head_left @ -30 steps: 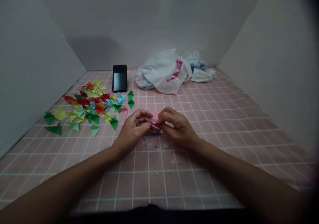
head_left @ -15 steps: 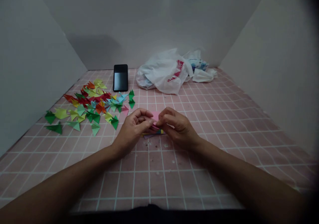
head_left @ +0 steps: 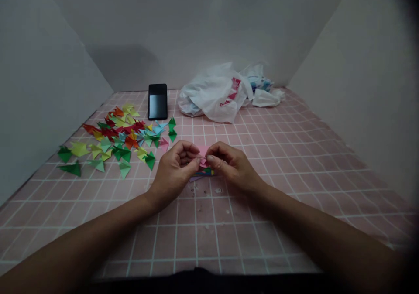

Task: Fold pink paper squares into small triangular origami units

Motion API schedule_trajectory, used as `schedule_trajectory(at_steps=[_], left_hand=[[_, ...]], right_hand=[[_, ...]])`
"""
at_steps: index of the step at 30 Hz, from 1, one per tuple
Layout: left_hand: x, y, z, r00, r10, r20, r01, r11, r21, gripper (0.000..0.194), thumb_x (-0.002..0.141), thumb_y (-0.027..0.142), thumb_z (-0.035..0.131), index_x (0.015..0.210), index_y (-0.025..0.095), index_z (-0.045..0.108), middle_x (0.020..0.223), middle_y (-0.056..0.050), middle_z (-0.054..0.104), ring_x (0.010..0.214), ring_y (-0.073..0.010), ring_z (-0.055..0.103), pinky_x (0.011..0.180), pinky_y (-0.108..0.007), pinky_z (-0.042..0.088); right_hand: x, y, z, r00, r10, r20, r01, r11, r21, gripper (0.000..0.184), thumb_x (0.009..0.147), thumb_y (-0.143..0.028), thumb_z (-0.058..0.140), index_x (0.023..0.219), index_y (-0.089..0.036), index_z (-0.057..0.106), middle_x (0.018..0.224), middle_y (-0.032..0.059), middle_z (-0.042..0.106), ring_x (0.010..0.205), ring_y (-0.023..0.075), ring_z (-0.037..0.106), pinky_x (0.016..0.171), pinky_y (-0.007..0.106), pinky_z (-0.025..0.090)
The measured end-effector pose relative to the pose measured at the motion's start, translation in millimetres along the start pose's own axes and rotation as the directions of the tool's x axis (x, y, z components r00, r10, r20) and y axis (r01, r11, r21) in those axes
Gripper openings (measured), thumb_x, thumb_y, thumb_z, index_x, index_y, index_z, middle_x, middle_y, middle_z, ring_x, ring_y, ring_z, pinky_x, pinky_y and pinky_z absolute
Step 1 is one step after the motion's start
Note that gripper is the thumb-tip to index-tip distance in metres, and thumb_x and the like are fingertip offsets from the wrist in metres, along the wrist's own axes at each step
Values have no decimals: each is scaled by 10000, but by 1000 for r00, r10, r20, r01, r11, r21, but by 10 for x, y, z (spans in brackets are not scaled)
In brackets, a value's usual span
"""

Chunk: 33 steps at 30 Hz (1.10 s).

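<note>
My left hand [head_left: 175, 169] and my right hand [head_left: 231, 165] meet at the middle of the mat, and their fingertips pinch a small folded piece of pink origami paper [head_left: 203, 153] between them. Just below the fingers lies a small stack of multicoloured paper [head_left: 204, 172], partly hidden by my hands. To the left of my left hand spreads a pile of folded paper pieces [head_left: 113, 139] in green, yellow, red, orange and blue. The nearest is a green piece [head_left: 149, 160].
A pink grid mat [head_left: 229, 237] covers the surface, with small paper scraps near my wrists. A black smartphone [head_left: 157, 102] lies at the back. To its right sits a crumpled white plastic bag [head_left: 212, 97]. Grey-white walls [head_left: 360, 89] enclose the back and sides.
My hands have moved closer together around the pink paper, and my right fingers have shifted onto its lower part. The pile, phone and bag stay in place.
</note>
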<state>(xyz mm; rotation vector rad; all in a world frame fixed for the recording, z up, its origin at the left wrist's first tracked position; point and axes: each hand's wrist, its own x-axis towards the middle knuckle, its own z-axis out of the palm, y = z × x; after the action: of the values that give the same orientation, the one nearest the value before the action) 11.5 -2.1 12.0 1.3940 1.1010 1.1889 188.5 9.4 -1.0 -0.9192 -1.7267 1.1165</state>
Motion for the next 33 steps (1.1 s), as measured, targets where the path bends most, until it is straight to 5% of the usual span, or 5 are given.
schedule_trajectory(at_steps=[6, 19, 33], left_hand=[[5, -34, 9, 999, -14, 39, 13, 1000, 14, 168, 755, 206, 711, 862, 176, 584, 794, 5, 628, 727, -116, 648, 683, -238, 578], [12, -6, 3, 990, -96, 101, 105, 991, -83, 182, 762, 226, 727, 859, 183, 579, 758, 20, 615, 702, -111, 631, 655, -233, 586], [1, -60, 9, 998, -31, 59, 31, 1000, 0, 164, 779, 214, 719, 861, 181, 581, 779, 17, 621, 715, -109, 640, 671, -225, 561]], right_hand=[[6, -13, -9, 1000, -10, 1, 10, 988, -154, 150, 867, -255, 616, 745, -179, 574, 719, -2, 584, 677, 137, 529, 626, 280, 383], [13, 0, -24, 997, -63, 38, 68, 983, -172, 116, 885, -159, 537, 773, -188, 541, 749, 2, 577, 698, 141, 526, 648, 283, 402], [15, -3, -7, 999, -11, 36, 16, 993, -116, 135, 875, -266, 608, 785, -181, 555, 747, 1, 582, 687, 136, 518, 611, 268, 383]])
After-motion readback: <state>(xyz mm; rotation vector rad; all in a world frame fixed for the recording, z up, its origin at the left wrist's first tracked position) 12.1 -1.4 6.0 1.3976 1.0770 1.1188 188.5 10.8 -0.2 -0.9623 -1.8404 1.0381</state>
